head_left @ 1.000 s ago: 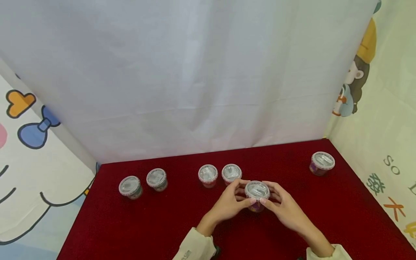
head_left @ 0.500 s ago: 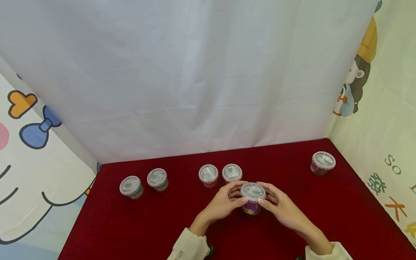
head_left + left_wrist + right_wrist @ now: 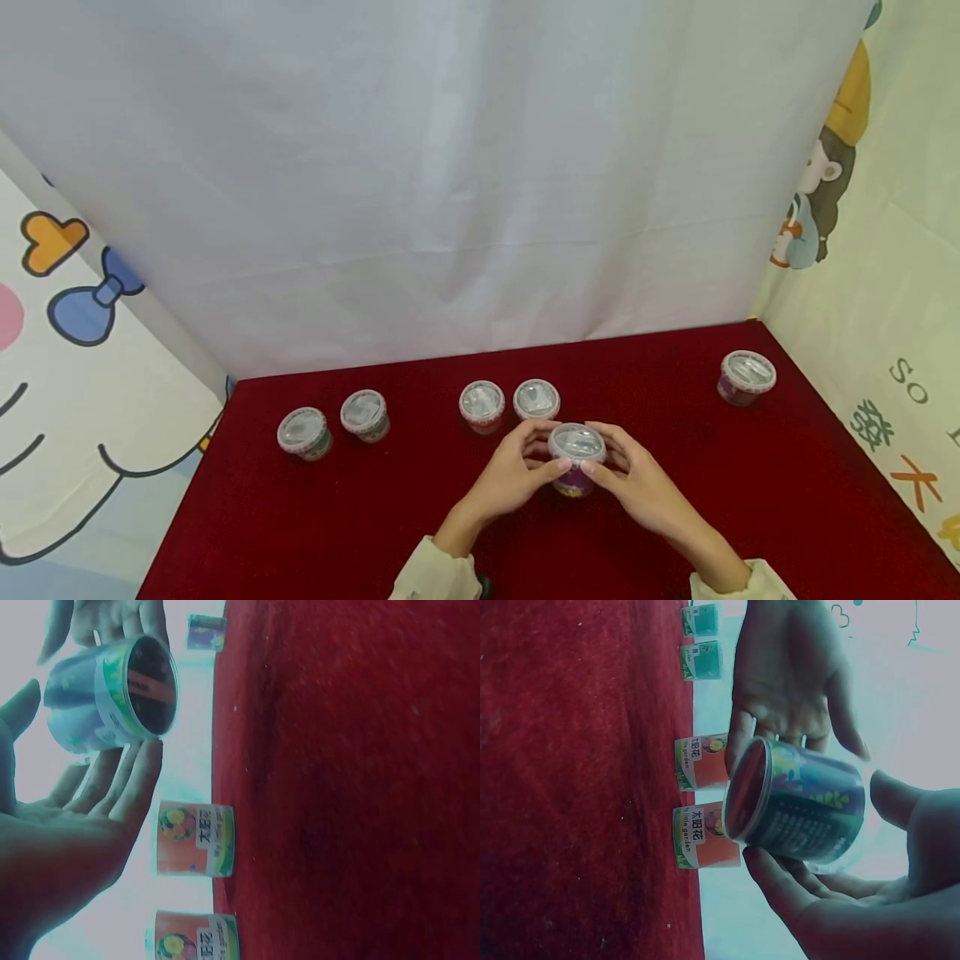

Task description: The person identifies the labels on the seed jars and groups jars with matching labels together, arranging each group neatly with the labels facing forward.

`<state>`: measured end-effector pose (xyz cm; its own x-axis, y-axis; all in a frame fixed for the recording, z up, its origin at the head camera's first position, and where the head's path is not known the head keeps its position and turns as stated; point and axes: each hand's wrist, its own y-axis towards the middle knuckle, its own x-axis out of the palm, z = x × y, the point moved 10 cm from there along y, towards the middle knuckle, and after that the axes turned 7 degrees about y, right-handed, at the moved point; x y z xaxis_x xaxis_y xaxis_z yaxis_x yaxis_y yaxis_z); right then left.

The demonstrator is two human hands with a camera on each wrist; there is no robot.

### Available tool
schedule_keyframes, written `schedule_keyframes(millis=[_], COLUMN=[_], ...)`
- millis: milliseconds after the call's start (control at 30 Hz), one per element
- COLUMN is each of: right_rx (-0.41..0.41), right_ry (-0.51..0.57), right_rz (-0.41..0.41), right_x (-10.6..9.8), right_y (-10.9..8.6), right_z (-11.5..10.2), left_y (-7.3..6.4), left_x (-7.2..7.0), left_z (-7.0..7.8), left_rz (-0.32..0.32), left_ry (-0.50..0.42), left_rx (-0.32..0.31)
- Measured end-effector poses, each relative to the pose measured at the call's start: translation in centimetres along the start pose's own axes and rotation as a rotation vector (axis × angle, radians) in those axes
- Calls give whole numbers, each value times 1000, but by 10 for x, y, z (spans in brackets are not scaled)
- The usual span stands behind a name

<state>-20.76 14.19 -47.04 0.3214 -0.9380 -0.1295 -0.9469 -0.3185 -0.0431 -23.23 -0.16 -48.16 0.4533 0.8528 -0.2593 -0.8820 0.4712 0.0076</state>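
My left hand (image 3: 506, 471) and right hand (image 3: 637, 483) hold a purple lidded tub (image 3: 574, 481) between them, thumbs at its near side and fingers around its flanks. The tub has a clear lid over a pale packet. In the right wrist view the tub (image 3: 810, 806) is tilted, with its base towards the red cloth and apart from it. Both wrist views show its round base. Just beyond the hands stand two orange-labelled tubs, the right one (image 3: 537, 398) close behind my left fingers and the other (image 3: 482, 403) left of it.
Two green-labelled tubs, one (image 3: 304, 433) near the left edge and one (image 3: 365, 415) beside it, stand on the red cloth (image 3: 337, 525). Another purple tub (image 3: 746, 377) is at the far right. A white curtain (image 3: 465, 208) hangs behind the table, with printed cloths at both sides.
Both hands have carried the purple tub to the left and a little nearer to me. More of its purple side shows now. The other tubs have stayed in place.
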Motion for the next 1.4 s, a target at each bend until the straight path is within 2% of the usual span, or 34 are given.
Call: schedule_keyframes(millis=[233, 367, 533, 667, 733, 833, 1033, 1133, 1200, 1400], right_rx=[-29, -35, 8, 0, -20, -27, 6, 37, 55, 76], right_ry=[49, 80, 77, 34, 15, 9, 58, 84, 86, 54], right_rz=[-109, -138, -89, -36, -27, -32, -120, -139, -125, -35], right_x=[9, 13, 15, 18, 19, 19, 22, 25, 26, 28], right_y=[1, 1, 3, 6, 8, 9, 9, 8, 6, 7], right_z=[-2, -2, 0, 0, -1, -1, 1, 2, 4, 7], left_y=[-7, -9, -11, -14, -15, -17, -22, -24, -24, -26], left_x=[-1, -2, -9, -13, -13, -13, -12, -12, -14, -23], left_z=[-6, -7, -8, -5, -3, -4, -13, -14, -15, -13], left_rz=[-81, -96, -18, 61, 80, 56, -47, -55, -34, 95], left_ry=[-15, -38, -34, 0, 15, 4, -63, -70, -68, -40], left_rx=[-19, -23, -41, -32, -24, -27, -53, -52, -57, -71])
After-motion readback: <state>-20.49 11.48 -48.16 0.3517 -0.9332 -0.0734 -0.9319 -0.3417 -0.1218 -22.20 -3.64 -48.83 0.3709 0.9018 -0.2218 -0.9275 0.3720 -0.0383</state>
